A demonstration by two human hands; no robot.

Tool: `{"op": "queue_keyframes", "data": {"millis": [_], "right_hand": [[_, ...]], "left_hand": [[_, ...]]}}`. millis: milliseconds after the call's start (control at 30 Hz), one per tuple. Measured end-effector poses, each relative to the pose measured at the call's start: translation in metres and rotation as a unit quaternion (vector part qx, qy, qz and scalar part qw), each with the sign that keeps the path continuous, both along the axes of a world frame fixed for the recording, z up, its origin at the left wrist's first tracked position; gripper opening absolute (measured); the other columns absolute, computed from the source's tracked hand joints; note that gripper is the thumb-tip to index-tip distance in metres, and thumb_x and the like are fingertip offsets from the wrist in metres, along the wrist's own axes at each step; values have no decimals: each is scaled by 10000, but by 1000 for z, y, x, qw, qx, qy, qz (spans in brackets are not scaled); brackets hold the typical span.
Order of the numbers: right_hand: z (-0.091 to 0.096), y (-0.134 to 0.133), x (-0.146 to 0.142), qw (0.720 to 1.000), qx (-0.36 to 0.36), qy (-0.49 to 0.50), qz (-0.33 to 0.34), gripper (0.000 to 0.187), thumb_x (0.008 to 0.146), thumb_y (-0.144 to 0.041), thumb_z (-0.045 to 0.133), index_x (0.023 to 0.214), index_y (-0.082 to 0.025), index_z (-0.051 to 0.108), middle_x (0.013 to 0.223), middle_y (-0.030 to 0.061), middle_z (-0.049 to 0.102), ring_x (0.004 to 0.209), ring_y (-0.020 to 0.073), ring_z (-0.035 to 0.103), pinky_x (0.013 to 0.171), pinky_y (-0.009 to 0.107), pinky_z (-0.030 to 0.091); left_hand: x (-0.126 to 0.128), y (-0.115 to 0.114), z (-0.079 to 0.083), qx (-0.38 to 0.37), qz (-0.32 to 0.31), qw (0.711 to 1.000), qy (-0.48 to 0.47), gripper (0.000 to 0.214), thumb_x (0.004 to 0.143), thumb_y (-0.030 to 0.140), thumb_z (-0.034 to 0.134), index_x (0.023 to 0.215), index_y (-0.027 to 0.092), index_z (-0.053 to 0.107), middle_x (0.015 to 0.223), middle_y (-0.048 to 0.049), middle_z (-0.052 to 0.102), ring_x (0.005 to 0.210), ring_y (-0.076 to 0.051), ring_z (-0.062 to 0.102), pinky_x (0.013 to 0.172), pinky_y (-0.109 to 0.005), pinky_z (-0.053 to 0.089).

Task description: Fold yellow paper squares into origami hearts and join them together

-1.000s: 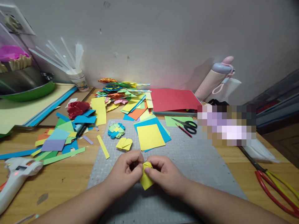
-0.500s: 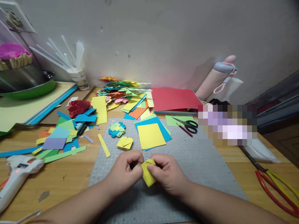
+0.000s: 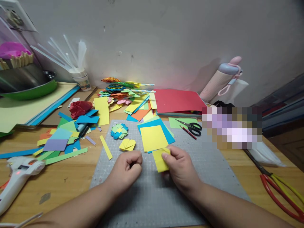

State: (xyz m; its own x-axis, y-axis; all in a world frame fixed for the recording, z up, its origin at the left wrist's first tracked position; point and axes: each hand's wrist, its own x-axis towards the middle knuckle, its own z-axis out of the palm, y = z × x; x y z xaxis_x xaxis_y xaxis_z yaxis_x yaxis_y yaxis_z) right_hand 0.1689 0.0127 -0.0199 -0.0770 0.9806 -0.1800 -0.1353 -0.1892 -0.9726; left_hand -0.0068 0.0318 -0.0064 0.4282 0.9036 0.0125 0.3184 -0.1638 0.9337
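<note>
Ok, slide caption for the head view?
Right hand holds folded yellow paper above a gridded mat; left hand curled nearby.

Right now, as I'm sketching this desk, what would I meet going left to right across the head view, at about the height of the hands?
White glue gun → left hand → folded yellow paper → right hand → red loop handle.

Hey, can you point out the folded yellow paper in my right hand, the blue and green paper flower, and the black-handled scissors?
Folded yellow paper [image 3: 158, 162]: head view, on its exposed face.
Paper flower [image 3: 119, 131]: head view, at its centre.
Scissors [image 3: 189, 125]: head view, near the pivot.
</note>
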Motion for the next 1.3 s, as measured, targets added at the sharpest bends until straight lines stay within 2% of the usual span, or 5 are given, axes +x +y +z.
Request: {"op": "queue_keyframes", "data": {"millis": [233, 367, 600, 767, 1300], "right_hand": [[-4, 3, -6, 978, -136, 159, 16, 230, 736, -368, 633, 738, -158, 539, 523, -48, 536, 306, 43, 436, 288, 137, 271], [-3, 0, -8, 959, -180, 192, 104, 288, 780, -435, 577, 706, -159, 544, 475, -31, 522, 316, 73, 473, 277, 144, 251], [-3, 1, -2, 992, -53, 113, 31, 345, 882, -461, 474, 680, -183, 452, 559, -58, 452, 401, 46, 423, 366, 164, 264], [5, 0, -4, 997, 5, 48, 53, 226, 830, -405, 575, 866, -194, 502, 656, -62, 489, 459, 48, 402, 442, 181, 322], [0, 3, -3, 991, -87, 79, 60, 277, 802, -416, 565, 683, -183, 474, 534, -49, 522, 397, 53, 458, 374, 158, 287]], "left_hand": [[-1, -7, 0, 292, -12, 956, 16, 290, 769, 40, 541, 1005, 209, 548, 990, -37, 553, 939, -184, 494, 839, -350, 385], [-3, -6, -1, 334, -29, 942, 31, 229, 806, 41, 577, 942, 223, 603, 915, -13, 607, 889, -164, 524, 836, -341, 384], [2, -1, -5, -34, 176, 963, -200, 114, 798, 223, 653, 728, 187, 571, 706, 36, 561, 656, -80, 530, 595, -184, 425], [9, -3, -8, -238, 129, 926, -262, 284, 701, 308, 744, 710, 171, 495, 557, 74, 514, 422, -45, 490, 376, -128, 333], [12, -2, -9, -357, -46, 900, -246, 246, 787, 368, 631, 784, 125, 589, 547, -20, 644, 377, -72, 534, 341, -140, 425]]}}
